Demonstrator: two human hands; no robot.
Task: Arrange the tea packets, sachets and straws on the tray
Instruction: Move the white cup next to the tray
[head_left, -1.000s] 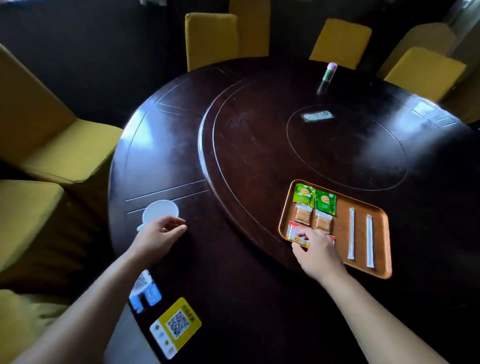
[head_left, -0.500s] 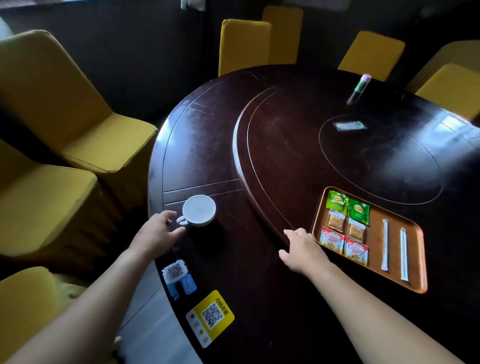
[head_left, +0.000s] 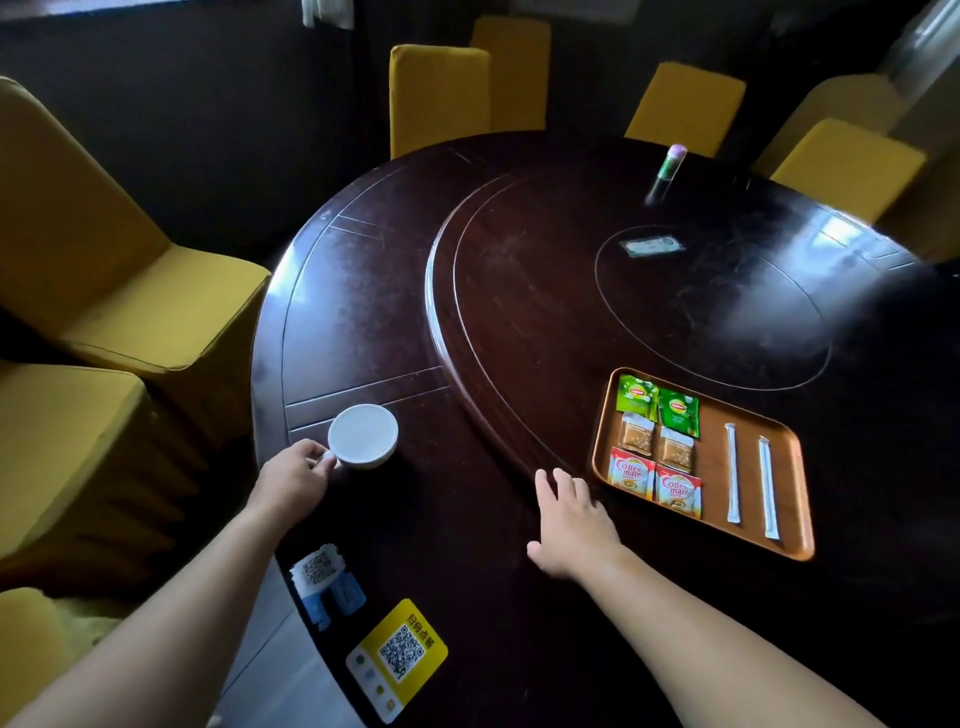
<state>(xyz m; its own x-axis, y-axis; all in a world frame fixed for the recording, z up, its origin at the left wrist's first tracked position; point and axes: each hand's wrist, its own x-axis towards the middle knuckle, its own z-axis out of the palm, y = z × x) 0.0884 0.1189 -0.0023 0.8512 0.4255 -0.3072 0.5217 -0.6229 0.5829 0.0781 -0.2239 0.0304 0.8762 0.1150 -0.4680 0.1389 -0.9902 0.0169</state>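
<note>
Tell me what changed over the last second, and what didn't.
The right hand let go of the Coffee-mate sachets and drew back off the tray onto the table. The left hand reached forward and took the white cup by its handle. Packets and straws stayed put.

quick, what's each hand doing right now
Left hand: closed on the handle of the white cup.
Right hand: open, holding nothing, beside the tray.

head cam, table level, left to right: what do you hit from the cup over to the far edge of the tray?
White cup → right hand → Coffee-mate sachets → left straw → right straw → tray rim.
</note>
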